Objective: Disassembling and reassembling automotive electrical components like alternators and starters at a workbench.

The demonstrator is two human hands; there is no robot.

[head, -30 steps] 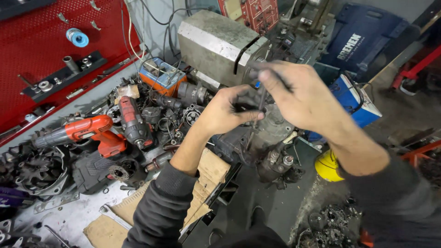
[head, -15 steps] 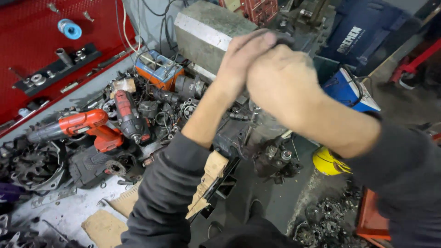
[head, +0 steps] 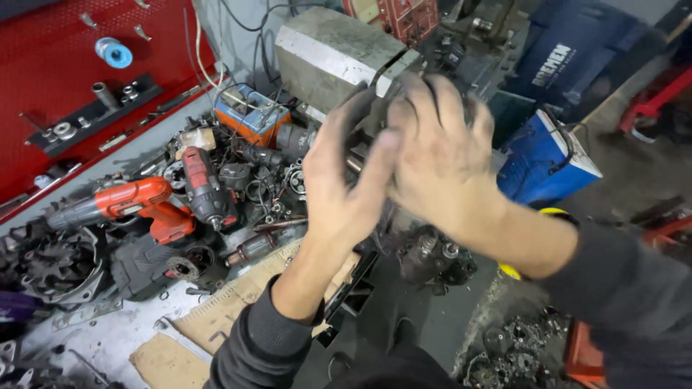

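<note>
Head cam — left hand (head: 346, 180) & right hand (head: 440, 158) pressed together, held item hidden — above cluttered bench (head: 108, 338).

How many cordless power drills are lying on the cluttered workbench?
2. An orange-red plastic drill lies at the left of the grey metal workbench. A dark red and black drill lies just right of it. The clutter or the hands may hide others.

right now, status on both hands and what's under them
Left hand and right hand pressed together, raised above cluttered workbench. Anything held is hidden. Orange drill lies untouched to the left.
</note>
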